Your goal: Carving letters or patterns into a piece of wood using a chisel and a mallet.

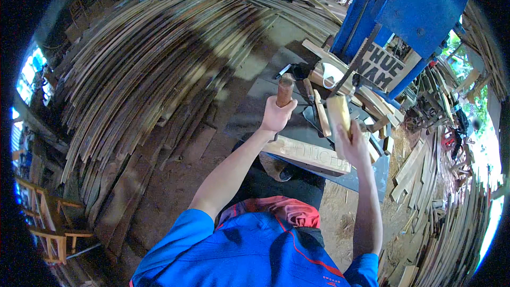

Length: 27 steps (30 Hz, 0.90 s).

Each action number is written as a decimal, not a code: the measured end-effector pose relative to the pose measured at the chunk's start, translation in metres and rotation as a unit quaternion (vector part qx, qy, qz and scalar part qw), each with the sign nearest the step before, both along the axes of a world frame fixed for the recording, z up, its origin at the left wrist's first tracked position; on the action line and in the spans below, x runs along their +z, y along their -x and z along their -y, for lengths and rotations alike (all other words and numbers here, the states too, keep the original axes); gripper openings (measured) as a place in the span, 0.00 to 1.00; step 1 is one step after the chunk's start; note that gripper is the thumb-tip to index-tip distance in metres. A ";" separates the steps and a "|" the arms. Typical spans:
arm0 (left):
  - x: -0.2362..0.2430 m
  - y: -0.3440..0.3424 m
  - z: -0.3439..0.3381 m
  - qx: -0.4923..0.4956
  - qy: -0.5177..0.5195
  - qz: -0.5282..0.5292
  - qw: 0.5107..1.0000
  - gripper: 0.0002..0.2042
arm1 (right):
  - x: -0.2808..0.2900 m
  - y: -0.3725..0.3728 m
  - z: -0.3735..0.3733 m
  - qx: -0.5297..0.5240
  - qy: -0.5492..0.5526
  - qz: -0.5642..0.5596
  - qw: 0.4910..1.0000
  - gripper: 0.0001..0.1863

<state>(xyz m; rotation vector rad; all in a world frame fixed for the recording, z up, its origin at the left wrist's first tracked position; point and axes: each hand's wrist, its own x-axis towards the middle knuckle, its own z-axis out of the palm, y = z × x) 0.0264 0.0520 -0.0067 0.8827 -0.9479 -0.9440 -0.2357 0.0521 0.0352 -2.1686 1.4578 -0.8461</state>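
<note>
In the middle of the frame, my left grip (pixel 278 117) is closed around a round wooden handle (pixel 285 91), whose end stands above the fist. The lower part is covered by the hand, so I cannot tell what is below it, nor whether it touches the board (pixel 305 153).

To the right of the middle, my right grip (pixel 355 142) is closed on a pale block (pixel 338 114). Both are a little blurred, and the fingers are hard for me to separate. The block overlaps the right end of the board in my view; I cannot tell the height between them.

The board lies in front of the body, just below the centre, with letter shapes on its upper face. Some of these are covered or too faint for me to read.

Behind the hands, on the dark counter (pixel 257 95), tools and sticks lie crowded together. Near them I see a white object (pixel 329 76), but its kind is not clear to me. At upper right, the blue machine (pixel 417 8) is cut by the dark rim.
</note>
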 end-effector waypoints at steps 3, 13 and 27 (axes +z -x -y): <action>-0.005 -0.001 0.003 0.022 0.004 0.024 0.999 0.14 | 0.073 -0.022 -0.022 0.050 0.060 -0.003 0.997 0.25; -0.009 0.002 -0.001 -0.025 -0.021 -0.051 0.998 0.14 | 0.173 -0.092 -0.064 0.110 0.178 0.195 0.958 0.20; -0.010 -0.005 0.003 -0.028 -0.018 0.009 0.999 0.12 | 0.189 -0.109 -0.053 0.140 0.147 -0.035 0.979 0.22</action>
